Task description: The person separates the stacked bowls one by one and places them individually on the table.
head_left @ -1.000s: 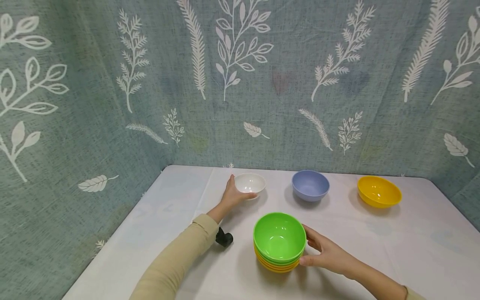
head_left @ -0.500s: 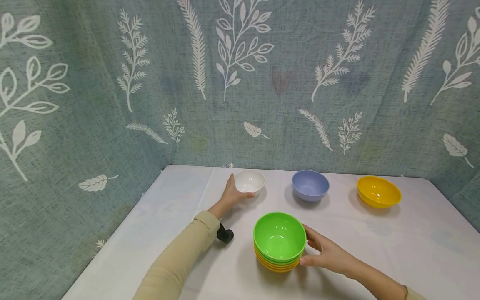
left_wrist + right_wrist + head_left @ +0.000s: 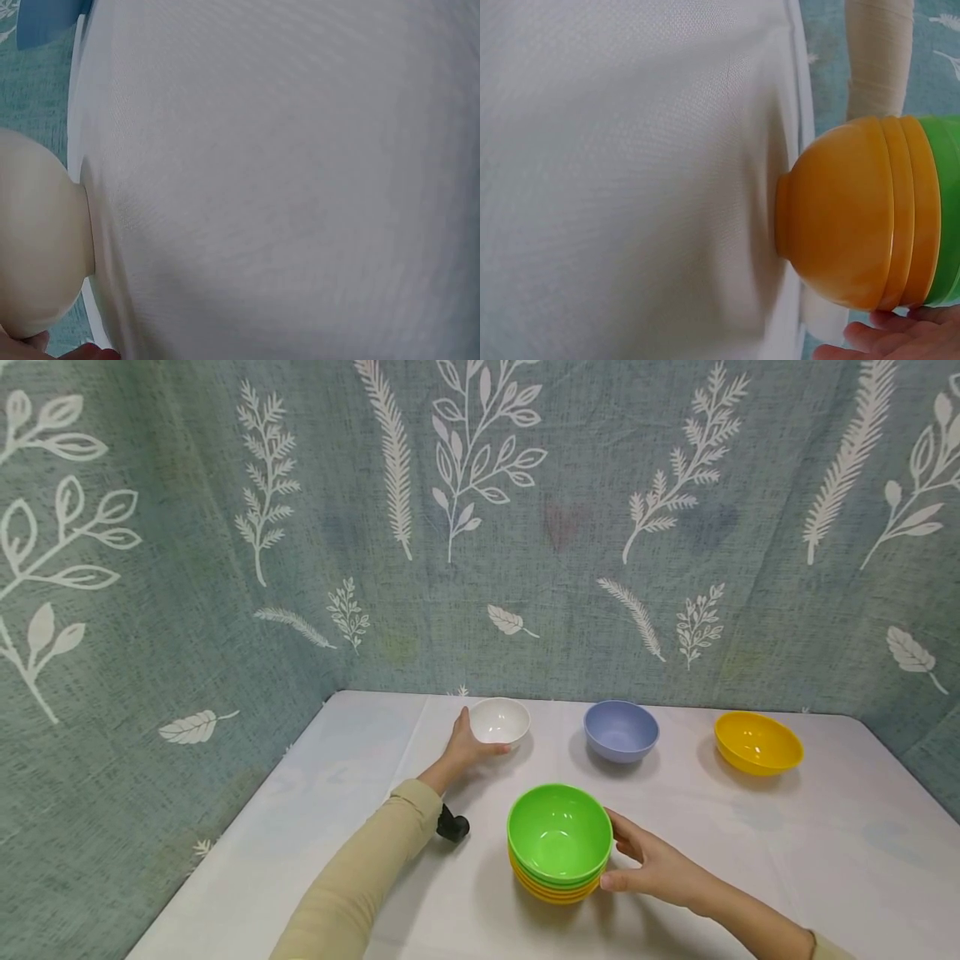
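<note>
At the back of the white table, my left hand (image 3: 467, 745) holds a white bowl (image 3: 501, 718) by its left and front side, with the thumb along the front. In the left wrist view the white bowl (image 3: 37, 232) looks cream and stands upright, its foot at the cloth; only fingertips show under it. My right hand (image 3: 660, 868) cups the right side of a stack of bowls (image 3: 558, 835), green ones on top of orange ones. In the right wrist view, fingertips (image 3: 885, 337) lie against the side of the orange bowls (image 3: 847, 217). The far fingers are partly hidden.
A blue bowl (image 3: 621, 732) and a yellow bowl (image 3: 757, 745) stand along the back of the table (image 3: 825, 860), right of the white bowl. A small black object (image 3: 453, 825) shows beside my left sleeve. A patterned green-grey cloth (image 3: 525, 610) hangs behind the table.
The white bowl has shifted slightly toward the back, with my left hand on it. My left forearm has moved a little to the right. The right hand and the stack have stayed put.
</note>
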The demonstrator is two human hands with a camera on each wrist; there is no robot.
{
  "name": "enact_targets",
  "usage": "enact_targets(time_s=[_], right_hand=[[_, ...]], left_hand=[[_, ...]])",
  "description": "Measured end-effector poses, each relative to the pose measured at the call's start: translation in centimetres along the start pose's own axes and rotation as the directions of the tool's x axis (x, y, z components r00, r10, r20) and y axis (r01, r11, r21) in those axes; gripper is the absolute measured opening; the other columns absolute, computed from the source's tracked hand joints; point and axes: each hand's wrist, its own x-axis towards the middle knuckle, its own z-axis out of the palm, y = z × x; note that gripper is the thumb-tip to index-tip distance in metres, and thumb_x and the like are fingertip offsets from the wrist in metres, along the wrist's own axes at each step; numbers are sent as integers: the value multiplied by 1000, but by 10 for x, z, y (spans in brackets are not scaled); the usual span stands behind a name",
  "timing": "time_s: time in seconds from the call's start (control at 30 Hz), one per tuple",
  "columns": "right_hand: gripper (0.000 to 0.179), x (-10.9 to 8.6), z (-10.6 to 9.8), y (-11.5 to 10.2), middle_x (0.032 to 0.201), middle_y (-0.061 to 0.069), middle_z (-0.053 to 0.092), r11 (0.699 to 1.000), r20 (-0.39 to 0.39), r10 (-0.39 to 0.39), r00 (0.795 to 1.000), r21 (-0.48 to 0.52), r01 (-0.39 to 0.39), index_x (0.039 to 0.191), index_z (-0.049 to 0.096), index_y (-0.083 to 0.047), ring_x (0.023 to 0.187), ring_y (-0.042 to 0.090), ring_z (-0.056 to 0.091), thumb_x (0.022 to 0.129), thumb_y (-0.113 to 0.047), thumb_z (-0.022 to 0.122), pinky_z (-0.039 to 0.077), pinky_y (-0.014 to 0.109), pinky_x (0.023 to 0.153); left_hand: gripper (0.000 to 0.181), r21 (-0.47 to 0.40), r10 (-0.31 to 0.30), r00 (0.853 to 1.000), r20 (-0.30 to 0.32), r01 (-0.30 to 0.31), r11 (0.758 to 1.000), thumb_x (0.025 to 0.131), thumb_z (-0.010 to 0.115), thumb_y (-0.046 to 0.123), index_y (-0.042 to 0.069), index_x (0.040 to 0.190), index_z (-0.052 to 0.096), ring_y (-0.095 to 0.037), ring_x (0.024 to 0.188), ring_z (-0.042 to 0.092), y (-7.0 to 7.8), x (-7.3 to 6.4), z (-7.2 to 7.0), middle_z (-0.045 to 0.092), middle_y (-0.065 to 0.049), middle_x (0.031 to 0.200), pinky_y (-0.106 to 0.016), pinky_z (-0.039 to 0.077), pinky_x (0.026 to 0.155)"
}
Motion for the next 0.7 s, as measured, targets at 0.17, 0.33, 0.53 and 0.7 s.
enact_targets(time_s=[0.17,0.33,0.53,0.7], right_hand=[[81,0,0,0,146,26,22,1000,4,-4,1000,10,4,143,17,4,131,47,20,83,-20,66,23,61,101],[81,0,-1,0,146,26,22,1000,16,0,1000,16,-1,144,17,3,131,47,21,84,-22,66,24,61,102],[82,-1,-1,-1,146,27,20,1000,23,21,1000,22,-22,144,15,4,131,48,20,85,-24,66,24,60,102],[82,-1,-2,-1,146,27,21,999,24,27,999,21,-27,144,15,3,131,48,21,85,-25,65,24,60,102]], left_hand=[[118,-13,-9,1000,8,9,1000,66,82,26,0,146,-1,-38,135,19,1,-1,-3,12,-24,149,-47,23,108],[121,-8,-1,999,32,1,1000,65,82,29,2,146,-4,-39,135,18,3,-4,-12,10,-23,150,-50,23,108],[123,45,19,1000,23,-20,999,64,83,32,5,146,-4,-40,137,12,9,-13,-21,5,-21,151,-53,21,107],[122,43,44,998,46,-46,998,65,82,33,9,147,-6,-39,138,8,16,-25,-29,2,-20,152,-55,20,107]])
